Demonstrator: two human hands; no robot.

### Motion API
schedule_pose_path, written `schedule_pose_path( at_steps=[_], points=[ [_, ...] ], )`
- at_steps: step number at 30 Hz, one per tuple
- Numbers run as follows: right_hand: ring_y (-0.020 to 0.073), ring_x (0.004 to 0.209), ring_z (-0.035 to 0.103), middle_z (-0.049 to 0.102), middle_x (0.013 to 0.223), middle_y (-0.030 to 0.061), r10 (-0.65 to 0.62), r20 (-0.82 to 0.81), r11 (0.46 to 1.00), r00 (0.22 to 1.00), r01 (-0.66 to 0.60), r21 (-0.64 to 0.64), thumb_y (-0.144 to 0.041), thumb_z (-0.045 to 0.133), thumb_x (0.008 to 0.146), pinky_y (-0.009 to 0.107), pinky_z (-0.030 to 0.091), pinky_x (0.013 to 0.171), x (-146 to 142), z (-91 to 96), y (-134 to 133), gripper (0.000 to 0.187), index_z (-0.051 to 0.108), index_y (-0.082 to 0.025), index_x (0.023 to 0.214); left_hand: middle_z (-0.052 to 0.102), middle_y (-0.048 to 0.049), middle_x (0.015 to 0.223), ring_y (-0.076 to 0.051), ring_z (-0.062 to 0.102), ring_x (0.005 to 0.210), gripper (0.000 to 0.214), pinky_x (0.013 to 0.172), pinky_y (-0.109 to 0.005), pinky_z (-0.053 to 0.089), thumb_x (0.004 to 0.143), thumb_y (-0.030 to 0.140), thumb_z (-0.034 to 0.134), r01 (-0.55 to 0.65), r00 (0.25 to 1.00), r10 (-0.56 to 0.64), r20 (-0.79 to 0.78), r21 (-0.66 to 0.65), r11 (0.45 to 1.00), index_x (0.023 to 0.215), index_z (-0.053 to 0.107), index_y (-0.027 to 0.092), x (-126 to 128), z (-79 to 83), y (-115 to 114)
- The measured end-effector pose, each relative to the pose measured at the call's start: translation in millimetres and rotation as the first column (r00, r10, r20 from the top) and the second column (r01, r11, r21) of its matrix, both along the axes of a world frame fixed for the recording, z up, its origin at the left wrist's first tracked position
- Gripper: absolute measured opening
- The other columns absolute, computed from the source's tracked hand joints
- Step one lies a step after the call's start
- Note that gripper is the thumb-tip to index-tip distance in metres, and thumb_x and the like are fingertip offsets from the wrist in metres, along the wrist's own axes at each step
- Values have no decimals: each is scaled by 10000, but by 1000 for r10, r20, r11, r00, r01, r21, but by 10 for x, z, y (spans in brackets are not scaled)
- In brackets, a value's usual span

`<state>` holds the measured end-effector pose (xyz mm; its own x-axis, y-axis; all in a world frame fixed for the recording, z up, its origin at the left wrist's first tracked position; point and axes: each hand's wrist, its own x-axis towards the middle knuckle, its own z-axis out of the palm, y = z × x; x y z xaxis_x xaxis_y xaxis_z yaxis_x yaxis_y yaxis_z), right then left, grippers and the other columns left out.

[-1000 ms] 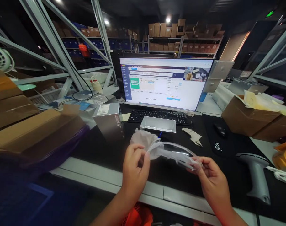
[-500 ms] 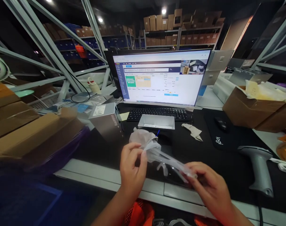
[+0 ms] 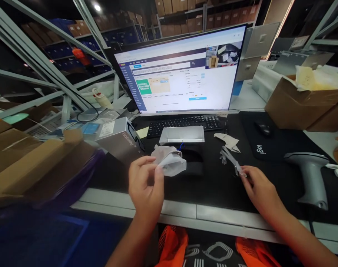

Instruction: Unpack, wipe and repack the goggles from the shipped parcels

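Observation:
My left hand (image 3: 145,185) is over the black desk mat, fingers pinched on a pale crumpled cloth pouch (image 3: 169,160) that rests partly on the mat. My right hand (image 3: 257,185) is further right, fingertips closed on the end of a crumpled clear plastic wrapper (image 3: 229,159) that stretches up and left from it. Behind the pouch lies an open silver box tray (image 3: 181,134) in front of the keyboard (image 3: 185,123). A grey box (image 3: 121,139) stands to the left of my left hand.
A monitor (image 3: 177,74) stands behind the keyboard. A mouse (image 3: 262,128) sits on a black pad, a grey handheld scanner (image 3: 310,174) at right, and cardboard boxes (image 3: 302,104) at both sides. A beige scrap (image 3: 227,140) lies near the keyboard. Orange bags (image 3: 171,248) hang below the desk edge.
The clear wrapper has come away from the pouch: my right hand pulled it off to the right while my left hand kept the pouch. The view tilted down and closer to the desk.

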<state>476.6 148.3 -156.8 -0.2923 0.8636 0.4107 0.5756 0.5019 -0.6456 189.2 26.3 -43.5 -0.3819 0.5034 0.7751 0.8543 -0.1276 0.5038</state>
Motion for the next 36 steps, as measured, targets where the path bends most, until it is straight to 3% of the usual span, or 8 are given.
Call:
schedule_pose_path(
  at_steps=[8,12,15,19,25,29,33,36],
  points=[
    [236,986,689,688,1081,110,54,23,992,998,-56,112,-340,492,977,381,594,872,24,-19,-31,171,609,-217,993,607,-59,1025,-202,589,1004,113,878,-371,467,896,138,595,11,1000,-12,-23,-21,1000,795,624,178,-12,24,-7],
    [211,796,727,732,992,82,-123,-317,982,940,69,-177,-464,631,898,318,637,702,-2,277,-176,238,635,-229,937,603,-52,1008,-198,594,1004,104,880,-363,467,893,127,595,35,999,-35,-25,-27,999,807,617,181,-7,12,-7],
    [227,811,743,748,995,80,-151,-550,923,822,-82,-375,-511,713,832,328,655,702,-13,452,-262,300,635,-231,904,596,-47,998,-194,597,1004,111,877,-352,462,891,120,595,53,998,-54,-32,-45,998,800,609,182,2,-2,-9],
    [244,866,747,751,945,78,-205,-595,863,777,-142,-484,-519,757,795,360,660,757,14,350,-100,356,638,-218,945,590,-47,996,-194,597,1006,121,869,-344,462,890,117,594,56,998,-57,-36,-52,997,789,605,183,16,-27,-15],
    [261,866,734,742,927,89,-140,-248,948,959,58,-312,-451,616,876,425,628,783,190,-138,186,258,613,-206,957,589,-46,990,-194,597,1015,133,882,-344,470,895,108,580,93,995,-95,-31,-61,994,790,600,188,16,-39,-10],
    [288,1023,678,684,1113,131,63,164,998,984,-67,16,-246,500,844,461,585,866,294,-266,179,127,613,-224,898,594,-47,990,-203,601,1021,129,885,-352,474,892,115,585,96,995,-97,-20,-54,994,788,605,189,2,-47,-12],
    [357,1096,642,626,1200,203,80,331,989,940,-117,92,-164,463,747,554,559,888,352,-79,224,277,646,-183,954,591,-48,996,-196,600,1011,136,882,-345,479,894,108,575,117,993,-117,-9,-61,991,789,605,188,-1,-72,-16],
    [378,1113,631,643,1189,185,98,251,986,963,-128,106,-187,492,772,598,539,907,216,397,117,312,679,-198,1022,588,-48,1004,-187,597,1010,139,881,-334,482,893,97,570,132,991,-133,0,-70,989,795,605,189,5,-86,-11]
  ],
)
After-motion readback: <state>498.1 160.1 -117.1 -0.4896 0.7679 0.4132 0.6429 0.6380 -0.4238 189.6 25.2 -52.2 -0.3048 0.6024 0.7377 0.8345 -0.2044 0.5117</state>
